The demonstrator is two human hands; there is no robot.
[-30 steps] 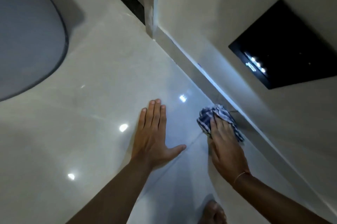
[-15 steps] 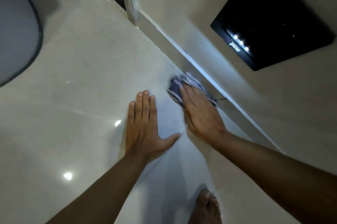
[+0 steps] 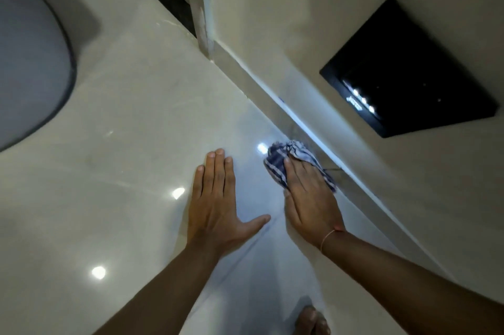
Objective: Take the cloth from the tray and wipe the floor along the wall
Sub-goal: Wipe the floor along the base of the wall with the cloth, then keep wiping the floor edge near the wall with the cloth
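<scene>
A blue and white striped cloth lies bunched on the glossy pale floor, right against the skirting at the foot of the wall. My right hand presses flat on the cloth, fingers covering its near half. My left hand lies flat on the floor just left of it, fingers together and thumb out, holding nothing. No tray is in view.
A black panel with small lights is set in the wall above the cloth. A white post or door frame meets the skirting further along. A grey rounded object fills the left edge. My bare foot shows at the bottom.
My right hand pushed the cloth forward along the skirting, then drew it back a little. The left hand stayed planted on the floor.
</scene>
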